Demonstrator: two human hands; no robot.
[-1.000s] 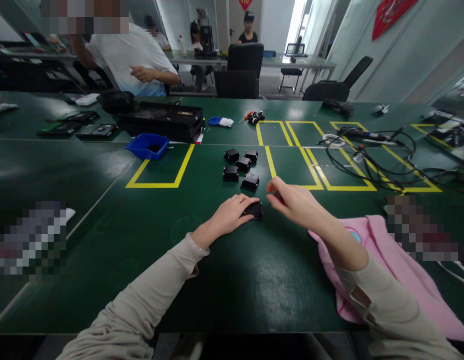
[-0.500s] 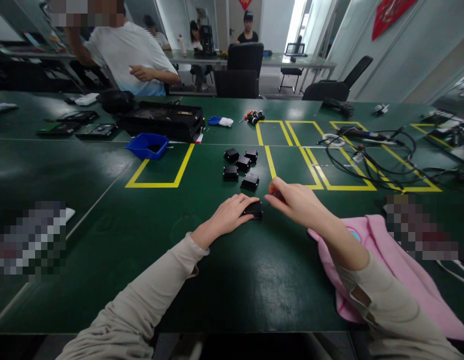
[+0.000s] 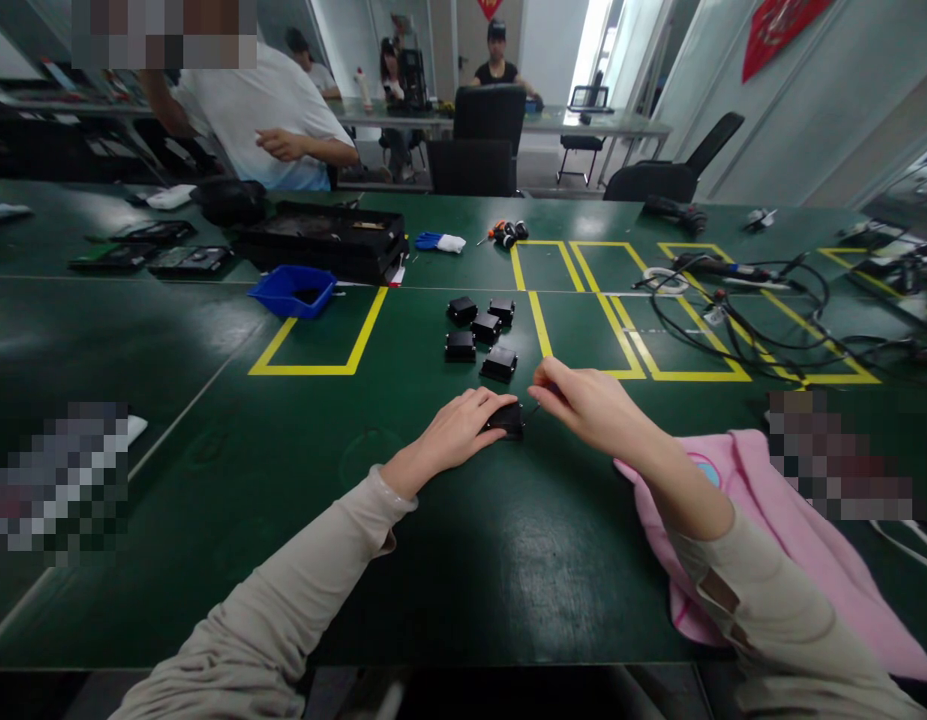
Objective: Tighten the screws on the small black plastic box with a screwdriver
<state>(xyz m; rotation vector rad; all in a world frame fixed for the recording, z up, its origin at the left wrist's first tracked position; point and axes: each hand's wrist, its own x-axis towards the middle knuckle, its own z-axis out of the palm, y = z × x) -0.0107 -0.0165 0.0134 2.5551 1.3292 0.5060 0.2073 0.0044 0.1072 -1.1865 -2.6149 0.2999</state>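
My left hand (image 3: 463,425) is closed on a small black box (image 3: 510,422) that rests on the green table. Its fingers and thumb pinch the box from the left and cover part of it. Just to the right, my right hand (image 3: 572,395) is curled round a screwdriver (image 3: 536,406). Only a bit of thin shaft shows, pointing toward the box's right edge; the handle is mostly hidden in the fist. Whether the tip touches the box I cannot tell. Beyond my hands stand several similar black boxes (image 3: 486,326) in a loose group.
A blue bin (image 3: 294,292) and a black case (image 3: 328,242) stand back left. Gloves (image 3: 440,243) and orange-black tools (image 3: 508,234) lie farther back. Cables (image 3: 733,300) spread at right; pink cloth (image 3: 770,520) lies under my right forearm. A person in a white shirt (image 3: 275,110) is across the table.
My right hand has shifted very slightly left and down, still closed on the screwdriver. My left hand and the black box stay in place.
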